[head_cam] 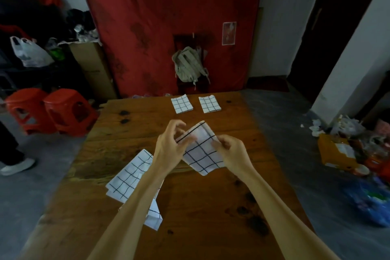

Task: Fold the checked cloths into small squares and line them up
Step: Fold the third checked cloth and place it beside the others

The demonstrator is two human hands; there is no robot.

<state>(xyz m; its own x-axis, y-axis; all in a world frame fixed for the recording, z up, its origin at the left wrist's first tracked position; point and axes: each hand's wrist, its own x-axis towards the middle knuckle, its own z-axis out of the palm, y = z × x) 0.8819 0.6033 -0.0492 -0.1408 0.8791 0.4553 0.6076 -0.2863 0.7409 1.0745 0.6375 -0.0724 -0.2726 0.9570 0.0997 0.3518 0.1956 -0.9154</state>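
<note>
A light, limp checked cloth [201, 150], likely to slump unless taken by its edges, was held partly folded above the wooden table [190, 207], pinched at its sides by the curled fingers of the left hand [168, 145] and right hand [231, 150].

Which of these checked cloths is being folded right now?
The cloth held up between the left hand and right hand. The two folded squares and the loose pile lie untouched on the table.
</note>
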